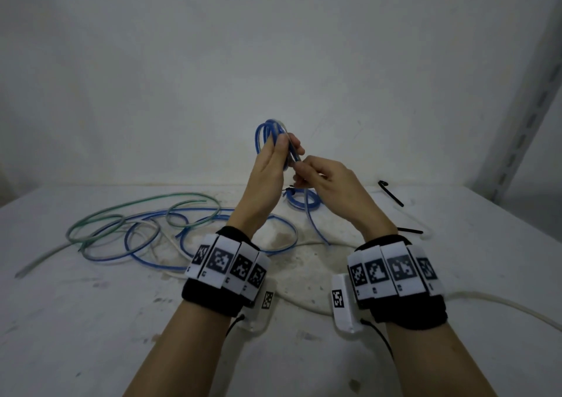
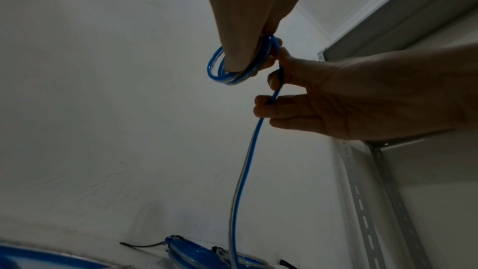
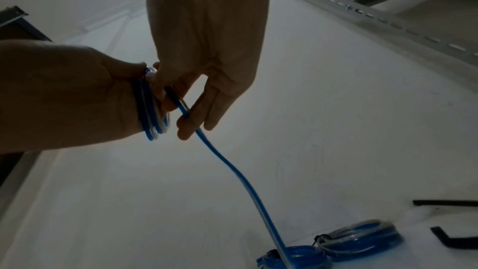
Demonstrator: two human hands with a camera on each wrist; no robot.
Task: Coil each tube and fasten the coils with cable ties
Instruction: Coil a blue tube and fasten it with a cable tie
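Left hand [image 1: 269, 165] had fingers wrapped on the blue coil [image 1: 267, 135]; right hand [image 1: 322, 180], at its 4 o'clock, pinched the tail. Slack there could've let loops spring apart.

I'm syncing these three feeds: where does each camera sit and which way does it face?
Head: on the head, facing forward and down at the table; both forearms show.
Left wrist: looks along the left hand to the blue coil.
Right wrist: looks along the right hand guiding the tube.
Both wrist views share both hands, coil and tube.
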